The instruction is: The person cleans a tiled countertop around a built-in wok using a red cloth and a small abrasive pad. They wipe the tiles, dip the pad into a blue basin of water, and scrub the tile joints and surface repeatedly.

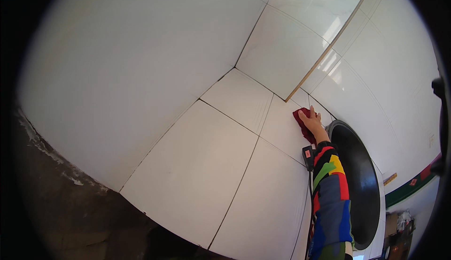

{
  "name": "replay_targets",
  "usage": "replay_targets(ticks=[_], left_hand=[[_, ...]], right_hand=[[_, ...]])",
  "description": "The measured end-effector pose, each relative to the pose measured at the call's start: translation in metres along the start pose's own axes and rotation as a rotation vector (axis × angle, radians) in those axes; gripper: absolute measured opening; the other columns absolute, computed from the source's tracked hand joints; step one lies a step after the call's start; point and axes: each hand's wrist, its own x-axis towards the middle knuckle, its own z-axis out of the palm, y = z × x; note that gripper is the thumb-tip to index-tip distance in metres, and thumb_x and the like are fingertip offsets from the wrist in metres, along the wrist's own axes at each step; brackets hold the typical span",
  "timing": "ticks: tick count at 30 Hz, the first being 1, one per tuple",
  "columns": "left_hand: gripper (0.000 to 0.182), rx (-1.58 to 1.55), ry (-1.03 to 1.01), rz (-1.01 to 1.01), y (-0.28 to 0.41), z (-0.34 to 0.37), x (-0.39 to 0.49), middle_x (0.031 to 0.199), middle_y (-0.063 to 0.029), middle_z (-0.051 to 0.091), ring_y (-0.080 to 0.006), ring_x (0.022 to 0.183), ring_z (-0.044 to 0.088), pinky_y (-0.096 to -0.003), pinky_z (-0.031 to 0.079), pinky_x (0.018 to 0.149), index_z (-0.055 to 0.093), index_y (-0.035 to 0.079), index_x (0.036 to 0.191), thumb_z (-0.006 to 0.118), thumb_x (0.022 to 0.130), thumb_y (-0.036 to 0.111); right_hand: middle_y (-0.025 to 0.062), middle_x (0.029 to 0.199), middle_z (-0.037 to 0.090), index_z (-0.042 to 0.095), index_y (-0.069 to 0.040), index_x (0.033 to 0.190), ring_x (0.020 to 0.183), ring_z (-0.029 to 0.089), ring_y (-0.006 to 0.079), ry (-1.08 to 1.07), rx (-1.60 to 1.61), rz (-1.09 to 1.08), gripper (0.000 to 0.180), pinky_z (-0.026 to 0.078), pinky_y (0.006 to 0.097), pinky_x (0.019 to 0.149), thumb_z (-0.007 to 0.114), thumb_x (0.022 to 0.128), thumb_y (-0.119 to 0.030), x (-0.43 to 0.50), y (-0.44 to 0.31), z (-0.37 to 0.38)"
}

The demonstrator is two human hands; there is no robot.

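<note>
My right hand (312,122) presses on a bunched dark red cloth (299,117), which lies on the white tiled surface (225,147). Its fingers are spread over the cloth, near the lower end of a brownish edge strip. The forearm, in a multicoloured patterned sleeve, reaches in from the bottom right. A small black device (307,158) with a cable sits beside the wrist. Just right of the hand and sleeve is a large black wok (359,182) with a grey rim, partly hidden by the arm. My left hand is out of view.
White tiled walls (123,66) rise around the surface. A tiled partition (278,52) ends in a brownish edge strip (317,63). Dark floor (88,221) lies beyond the tile edge at lower left. A yellowish strip (390,179) and mixed household items (400,232) are at right.
</note>
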Motion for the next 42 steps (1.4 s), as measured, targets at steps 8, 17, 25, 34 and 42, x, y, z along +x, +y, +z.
replay_targets(ticks=[8, 17, 25, 34, 42], left_hand=[[0.034, 0.008, 0.033, 0.002, -0.005, -0.004, -0.001, 0.092, -0.0141, 0.067, -0.0214, 0.083, 0.061, -0.0373, 0.048, 0.077, 0.061, -0.003, 0.108, 0.066, 0.09, 0.026], [0.033, 0.071, 0.003, 0.048, -0.04, 0.025, 0.022, 0.088, -0.0147, 0.067, -0.0219, 0.079, 0.06, -0.0385, 0.048, 0.074, 0.061, -0.003, 0.105, 0.067, 0.088, 0.025], [0.03, 0.214, -0.011, -0.008, -0.01, 0.042, 0.012, 0.08, -0.0163, 0.064, -0.022, 0.073, 0.057, -0.0409, 0.047, 0.071, 0.059, -0.004, 0.098, 0.067, 0.084, 0.021], [0.022, 0.337, -0.038, 0.03, 0.021, 0.045, 0.01, 0.077, -0.0101, 0.067, -0.0213, 0.072, 0.062, -0.0387, 0.049, 0.069, 0.064, 0.0, 0.089, 0.068, 0.082, 0.021], [0.027, 0.345, -0.061, 0.062, 0.026, 0.043, 0.01, 0.076, -0.0164, 0.065, -0.0258, 0.067, 0.059, -0.0424, 0.047, 0.066, 0.061, -0.003, 0.088, 0.067, 0.083, 0.023]], right_hand=[[0.0242, 0.149, 0.035, 0.049, -0.012, 0.143, 0.132, 0.042, 0.045, -0.024, 0.04, -0.308, 0.088, 0.037, 0.0462, 0.11, 0.063, 0.077, -0.069, -0.027, -0.031, 0.006], [0.0183, 0.154, 0.029, 0.046, -0.016, 0.143, 0.14, 0.029, 0.0407, -0.181, 0.177, -0.747, 0.067, 0.028, 0.0474, 0.115, 0.069, 0.086, -0.042, -0.168, -0.123, -0.008], [0.0228, 0.154, 0.024, 0.049, -0.019, 0.142, 0.138, 0.027, 0.0436, -0.343, 0.278, -0.978, 0.069, 0.027, 0.0501, 0.114, 0.076, 0.08, -0.031, -0.343, -0.149, -0.043], [0.0165, 0.143, 0.043, 0.065, -0.015, 0.124, 0.129, 0.04, 0.0381, -0.315, 0.358, -1.204, 0.059, 0.035, 0.0498, 0.109, 0.073, 0.068, 0.0, -0.474, -0.127, -0.082], [0.0144, 0.133, 0.05, 0.036, -0.006, 0.145, 0.122, 0.053, 0.0278, -0.315, 0.663, -0.818, 0.086, 0.044, 0.0352, 0.102, 0.08, 0.071, -0.003, -0.417, -0.177, -0.118]])
